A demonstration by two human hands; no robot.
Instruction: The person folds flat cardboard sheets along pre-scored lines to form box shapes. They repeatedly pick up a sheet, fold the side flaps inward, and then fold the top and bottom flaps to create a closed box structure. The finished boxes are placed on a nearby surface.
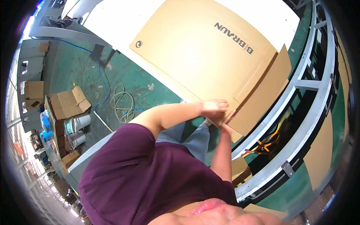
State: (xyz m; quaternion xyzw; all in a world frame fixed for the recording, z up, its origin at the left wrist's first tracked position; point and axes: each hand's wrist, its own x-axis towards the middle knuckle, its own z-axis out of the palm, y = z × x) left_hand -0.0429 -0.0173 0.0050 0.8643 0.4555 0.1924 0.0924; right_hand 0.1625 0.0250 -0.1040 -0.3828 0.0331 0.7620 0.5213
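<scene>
A large brown cardboard box (187,48) lies in front of me, with dark printing on its upper face. Along its right side, a long flap (264,95) stands out from the body, with a narrow gap between them. My left hand (215,108) lies on the box's near corner, fingers together and pointing right. Just below it, my right hand (227,128) grips the cardboard at the near end of the flap. The flap's edge hides part of its fingers.
The box rests on a white tabletop (112,18). A curved metal frame (300,146) runs along the right, with orange-handled tools (264,145) inside. On the green floor at left lie a coiled hose (122,103), an open carton (70,103) and white buckets (80,123).
</scene>
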